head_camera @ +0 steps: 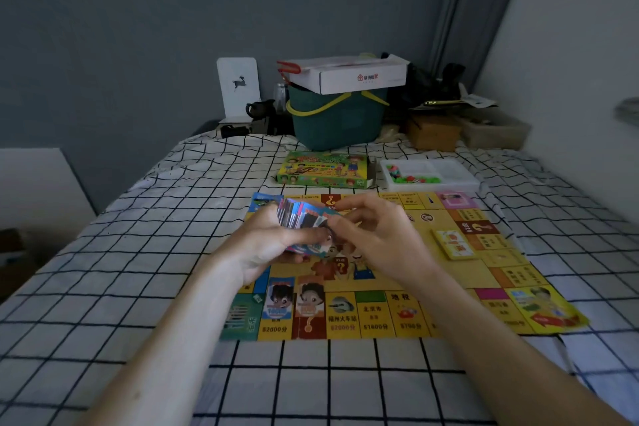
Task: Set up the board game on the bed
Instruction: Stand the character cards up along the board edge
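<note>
Checked bedsheet (138,252) under the unfolded game board (397,273). Left hand (266,245) clamped round a fanned card stack (304,218) above it, right hand (377,239) pinching the top card. Best peeled singly, stack gripped firm.

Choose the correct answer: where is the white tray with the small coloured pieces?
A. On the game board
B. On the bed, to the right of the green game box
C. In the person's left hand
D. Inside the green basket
B: the white tray lies on the checked bed just right of the green game box, beyond the game board.
</note>
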